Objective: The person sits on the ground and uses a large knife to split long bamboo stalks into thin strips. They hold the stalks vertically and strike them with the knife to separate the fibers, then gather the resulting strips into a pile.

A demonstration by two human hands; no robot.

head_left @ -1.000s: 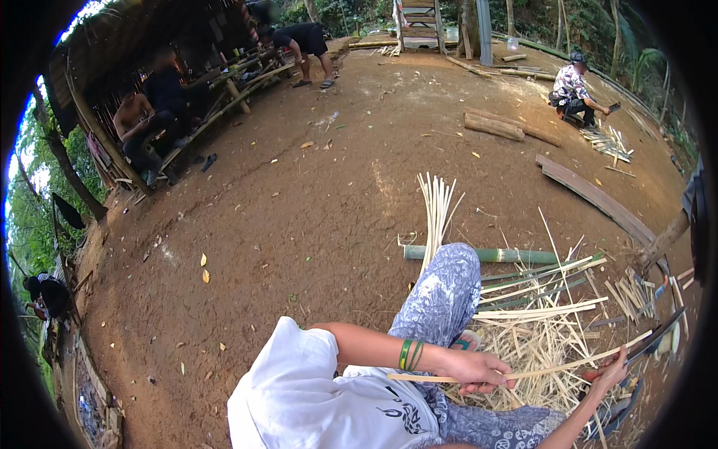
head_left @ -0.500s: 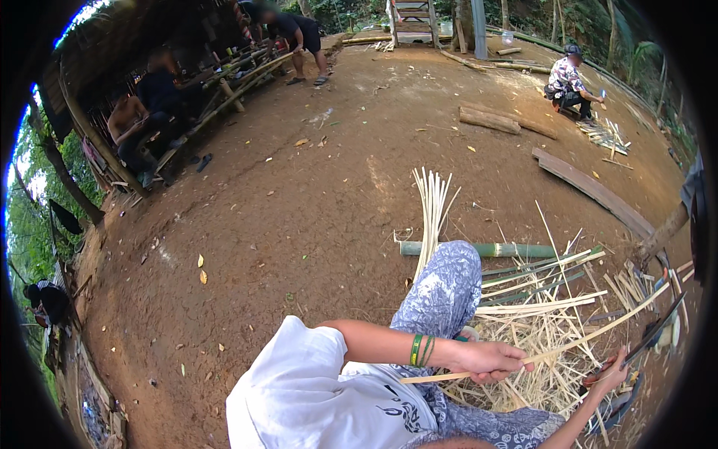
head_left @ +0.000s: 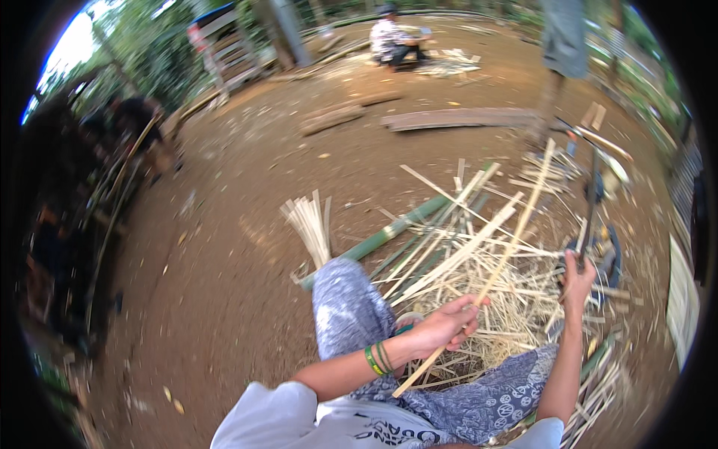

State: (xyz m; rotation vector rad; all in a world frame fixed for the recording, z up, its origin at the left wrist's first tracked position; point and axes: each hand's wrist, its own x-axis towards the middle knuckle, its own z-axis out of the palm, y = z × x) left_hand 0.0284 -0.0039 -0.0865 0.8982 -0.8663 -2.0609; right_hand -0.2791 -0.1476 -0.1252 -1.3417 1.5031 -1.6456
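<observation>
A long pale bamboo strip runs through my left hand, whose fingers are closed round it. The strip slants away from my lap, its near end just past my wrist and its far end above the shavings. To the right, my right hand grips a long knife, its dark blade standing up and away from me. The blade is apart from the strip. Between and beyond my hands lies a heap of bamboo shavings in front of my legs.
A green bamboo pole lies beyond my knee, beside a bundle of pale strips. Farther off are a wooden plank, logs and a seated person. A post rises beyond the heap. More strips lie at lower right.
My view has swung to the right, so the surroundings sit farther left and look smeared. The strip and the knife now point more directly away from me; both stay in my hands.
</observation>
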